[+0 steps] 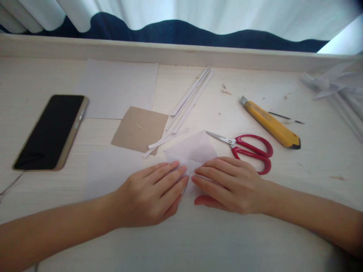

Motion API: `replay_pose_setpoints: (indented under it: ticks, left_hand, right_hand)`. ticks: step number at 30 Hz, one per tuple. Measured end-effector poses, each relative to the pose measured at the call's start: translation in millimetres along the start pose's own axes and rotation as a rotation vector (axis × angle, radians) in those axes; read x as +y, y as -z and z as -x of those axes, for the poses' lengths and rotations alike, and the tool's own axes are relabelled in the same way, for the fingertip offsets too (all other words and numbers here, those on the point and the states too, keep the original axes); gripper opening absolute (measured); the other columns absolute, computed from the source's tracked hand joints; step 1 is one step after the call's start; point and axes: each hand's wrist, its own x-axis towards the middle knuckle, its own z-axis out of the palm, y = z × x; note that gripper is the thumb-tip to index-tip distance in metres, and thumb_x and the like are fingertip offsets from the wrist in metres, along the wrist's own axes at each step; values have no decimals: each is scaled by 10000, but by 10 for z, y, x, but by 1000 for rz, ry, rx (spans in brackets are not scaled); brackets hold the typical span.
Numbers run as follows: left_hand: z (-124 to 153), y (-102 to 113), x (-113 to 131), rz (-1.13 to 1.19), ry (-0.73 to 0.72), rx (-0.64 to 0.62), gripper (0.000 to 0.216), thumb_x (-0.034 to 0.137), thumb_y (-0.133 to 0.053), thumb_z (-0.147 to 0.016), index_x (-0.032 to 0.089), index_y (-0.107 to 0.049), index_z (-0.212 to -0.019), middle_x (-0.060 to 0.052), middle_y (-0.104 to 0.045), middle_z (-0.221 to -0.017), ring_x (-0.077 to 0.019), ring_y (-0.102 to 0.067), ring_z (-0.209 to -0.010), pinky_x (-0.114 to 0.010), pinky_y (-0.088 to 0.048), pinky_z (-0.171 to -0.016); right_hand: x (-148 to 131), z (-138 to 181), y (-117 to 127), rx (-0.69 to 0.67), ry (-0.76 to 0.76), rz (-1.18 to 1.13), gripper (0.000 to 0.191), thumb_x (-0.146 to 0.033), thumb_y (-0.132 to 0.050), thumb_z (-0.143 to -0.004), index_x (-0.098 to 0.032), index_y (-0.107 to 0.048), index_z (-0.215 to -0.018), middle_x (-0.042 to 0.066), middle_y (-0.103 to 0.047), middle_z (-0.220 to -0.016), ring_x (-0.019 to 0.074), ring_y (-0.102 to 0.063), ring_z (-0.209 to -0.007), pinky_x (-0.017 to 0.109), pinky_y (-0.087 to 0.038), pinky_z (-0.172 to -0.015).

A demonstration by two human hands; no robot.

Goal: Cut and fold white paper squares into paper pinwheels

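A piece of white paper (195, 145) with cuts or folds toward its middle lies on the table under both hands. My left hand (154, 194) rests on its left part, fingers stretched out and lying flat. On the right part lies my right hand (229, 185), its fingers also extended, with the thumb a little apart below. Between the fingertips a narrow gap or slit in the paper shows. Much of the paper's lower half is hidden by the hands. Red-handled scissors (249, 151) lie just beyond my right hand, their tip touching or nearly touching the paper's upper corner.
A phone (51, 132) lies at left. Nearby are white sheets (121, 87), a brown card square (138, 128) and thin paper strips (193, 98). A yellow utility knife (272, 124) and a thin dark stick (286, 117) lie right; a paper pinwheel (329, 85) is far right.
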Motion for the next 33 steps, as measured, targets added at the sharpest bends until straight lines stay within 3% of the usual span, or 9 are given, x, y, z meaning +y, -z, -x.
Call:
replay_pose_setpoints:
  ticks: [4, 9, 12, 24, 33]
  left_hand:
    - [-15, 6, -9, -12, -11, -10, 279, 184, -534, -745, 72, -598, -992, -130, -617, -1034, -263, -574, -954, -379, -526, -772]
    - [-35, 28, -10, -21, -14, -14, 222, 184, -537, -742, 84, -615, -925, -124, -632, -1005, -240, -589, -929, -351, -524, -773]
    - [-30, 29, -4, -18, -16, -6, 185, 190, -540, -741, 102, -616, -886, -110, -638, -995, -226, -592, -925, -338, -522, -777]
    - [8, 20, -17, 0, -73, 21, 227, 168, -547, -734, 82, -590, -940, -107, -636, -990, -229, -567, -968, -354, -495, -829]
    - [74, -1, -31, 19, -100, 18, 264, 198, -517, -755, 124, -575, -1001, -83, -605, -1059, -209, -523, -1034, -342, -461, -870]
  right_hand:
    - [-18, 15, -10, -12, -4, 33, 287, -307, -497, -813, -94, -569, -992, 87, -644, -951, 191, -568, -815, 316, -468, -666]
    - [-38, 29, 27, 34, 193, 258, 257, -194, -476, -815, -69, -560, -1023, 87, -668, -840, 187, -599, -744, 310, -485, -639]
    - [-40, 25, 47, 44, 235, 297, 265, -185, -437, -832, -78, -547, -1048, 84, -671, -803, 178, -605, -733, 294, -490, -611]
    - [8, 31, -15, 70, -63, 25, 243, -152, -460, -834, -83, -508, -1063, 48, -664, -839, 144, -568, -739, 243, -435, -544]
    - [19, 36, -15, 91, -48, 21, 197, -155, -452, -836, -89, -517, -1009, 61, -662, -856, 140, -570, -742, 243, -441, -538]
